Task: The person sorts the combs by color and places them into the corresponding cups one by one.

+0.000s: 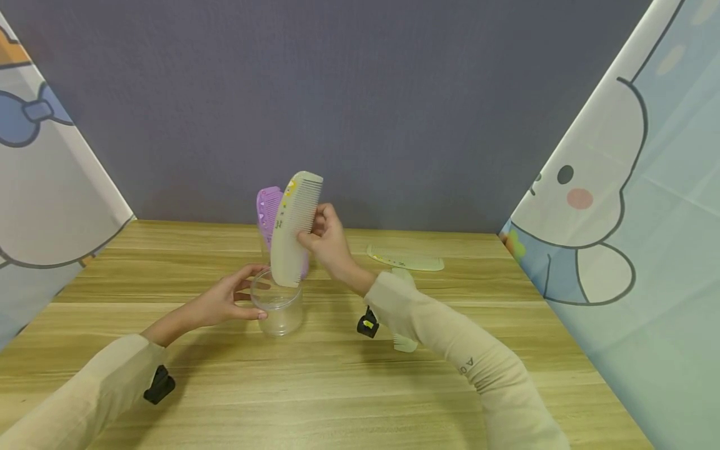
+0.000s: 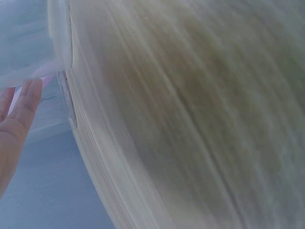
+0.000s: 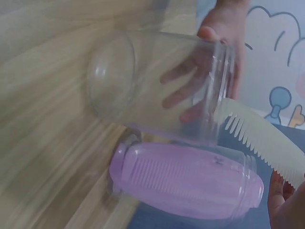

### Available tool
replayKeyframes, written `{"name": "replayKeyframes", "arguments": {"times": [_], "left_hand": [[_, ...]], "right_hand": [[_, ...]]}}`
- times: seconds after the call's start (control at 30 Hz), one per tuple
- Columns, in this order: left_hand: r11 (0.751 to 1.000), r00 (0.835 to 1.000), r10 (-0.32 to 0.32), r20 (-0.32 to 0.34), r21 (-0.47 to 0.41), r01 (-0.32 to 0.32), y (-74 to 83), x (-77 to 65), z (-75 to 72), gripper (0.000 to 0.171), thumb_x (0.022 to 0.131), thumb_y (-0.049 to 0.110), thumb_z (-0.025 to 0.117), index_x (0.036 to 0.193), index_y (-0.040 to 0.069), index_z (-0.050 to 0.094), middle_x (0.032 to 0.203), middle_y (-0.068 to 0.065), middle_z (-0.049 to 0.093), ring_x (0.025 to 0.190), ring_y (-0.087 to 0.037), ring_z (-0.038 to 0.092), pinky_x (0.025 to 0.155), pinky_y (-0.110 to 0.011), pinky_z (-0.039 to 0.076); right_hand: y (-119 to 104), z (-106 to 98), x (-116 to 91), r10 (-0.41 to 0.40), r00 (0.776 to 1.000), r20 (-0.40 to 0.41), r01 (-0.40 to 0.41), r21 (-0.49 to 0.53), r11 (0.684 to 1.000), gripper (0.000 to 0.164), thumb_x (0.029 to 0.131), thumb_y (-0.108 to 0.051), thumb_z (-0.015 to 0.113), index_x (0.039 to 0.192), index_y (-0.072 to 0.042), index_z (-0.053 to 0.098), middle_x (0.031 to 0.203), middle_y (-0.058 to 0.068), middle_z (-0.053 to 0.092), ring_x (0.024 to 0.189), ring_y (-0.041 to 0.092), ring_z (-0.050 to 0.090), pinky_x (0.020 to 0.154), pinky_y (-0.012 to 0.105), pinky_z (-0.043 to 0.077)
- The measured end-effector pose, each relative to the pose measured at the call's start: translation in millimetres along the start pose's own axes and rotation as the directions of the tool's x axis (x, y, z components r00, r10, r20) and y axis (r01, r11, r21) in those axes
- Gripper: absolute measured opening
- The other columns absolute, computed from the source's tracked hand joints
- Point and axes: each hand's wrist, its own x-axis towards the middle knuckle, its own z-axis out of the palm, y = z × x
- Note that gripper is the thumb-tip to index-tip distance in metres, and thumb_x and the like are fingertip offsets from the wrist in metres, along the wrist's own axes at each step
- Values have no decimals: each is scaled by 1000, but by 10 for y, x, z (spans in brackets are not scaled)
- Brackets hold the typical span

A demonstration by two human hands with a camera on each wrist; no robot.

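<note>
My left hand (image 1: 225, 299) holds a clear round jar (image 1: 284, 320) near its rim, thumb in front and fingers behind. Through the jar wall (image 3: 143, 90) in the right wrist view, those fingers show spread along its side. Over the jar's mouth, my right hand (image 1: 333, 245) pinches a pale green comb (image 1: 291, 234) by its toothed side. The comb stands nearly upright, its lower end at the rim. Behind it are purple combs (image 1: 268, 206), standing in a second clear jar (image 3: 245, 160). In the left wrist view, only a few left fingers (image 2: 21, 114) appear beside the jar.
A pale comb (image 1: 407, 259) lies on the wooden table (image 1: 315, 394) at the back right. Another pale comb (image 1: 405, 342) lies partly hidden under the right forearm. A dark panel (image 1: 360, 112) rises behind the table, with cartoon-printed sheets (image 1: 596, 250) at both sides.
</note>
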Motion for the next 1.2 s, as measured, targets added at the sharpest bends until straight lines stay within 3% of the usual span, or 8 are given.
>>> {"name": "replayKeyframes", "arguments": {"times": [0.1, 0.27, 0.5, 0.7, 0.9, 1.0, 1.2], "left_hand": [[1000, 1000, -7, -2, 5, 7, 2, -2, -1, 76, 75, 8, 74, 136, -3, 28, 131, -24, 41, 113, -38, 51, 87, -48, 50], [1000, 1000, -12, -5, 7, 12, -4, -5, -6, 77, 75, 9, 74, 136, -2, 29, 132, -23, 41, 110, -12, 54, 87, -46, 51], [1000, 1000, -13, -2, 12, 13, -4, -7, -8, 76, 75, 10, 74, 136, -1, 29, 131, -22, 42, 109, -18, 55, 87, -47, 50], [999, 1000, -29, -3, 19, 29, -9, -8, -9, 76, 76, 11, 74, 136, -1, 28, 131, -22, 42, 108, -14, 54, 88, -45, 51], [999, 999, -34, -6, 13, 34, -1, -6, -7, 77, 76, 11, 74, 136, -2, 28, 132, -23, 42, 106, -2, 53, 88, -44, 51], [999, 1000, -29, -8, 14, 29, 4, -5, -5, 76, 76, 10, 74, 136, -2, 29, 132, -23, 42, 107, -7, 54, 87, -44, 52], [1000, 1000, -25, -13, 18, 25, 16, -5, 4, 76, 75, 10, 74, 135, -2, 29, 130, -23, 43, 108, -35, 53, 87, -44, 52]], "right_hand": [[28, 22, -36, -5, 1000, 20, 6, -15, 1000, 38, 79, 13, 53, 113, 6, 38, 116, 28, 54, 99, 35, 57, 84, 35, 54], [83, 62, -105, 0, 999, 39, 1, -43, 999, 38, 79, 11, 53, 113, 5, 38, 115, 27, 55, 95, 29, 58, 80, 30, 54], [120, 122, -210, 26, 999, 42, -22, -81, 996, 38, 79, 11, 53, 113, 5, 37, 114, 26, 54, 93, 28, 57, 73, 26, 54], [-47, 166, -338, 53, 998, 40, -49, -98, 994, 39, 78, 13, 51, 113, 7, 36, 112, 28, 52, 94, 28, 55, 74, 26, 53], [-25, 178, -379, 14, 999, 50, -10, -85, 996, 39, 77, 15, 49, 113, 9, 37, 113, 30, 53, 95, 34, 55, 76, 29, 50], [6, 183, -386, 1, 999, 44, 3, -73, 997, 37, 77, 14, 50, 113, 10, 39, 113, 29, 53, 94, 33, 56, 75, 26, 49], [49, 192, -414, 1, 1000, 26, 2, -101, 995, 27, 82, 10, 51, 108, 10, 43, 108, 29, 55, 87, 25, 57, 73, 19, 50]]}}
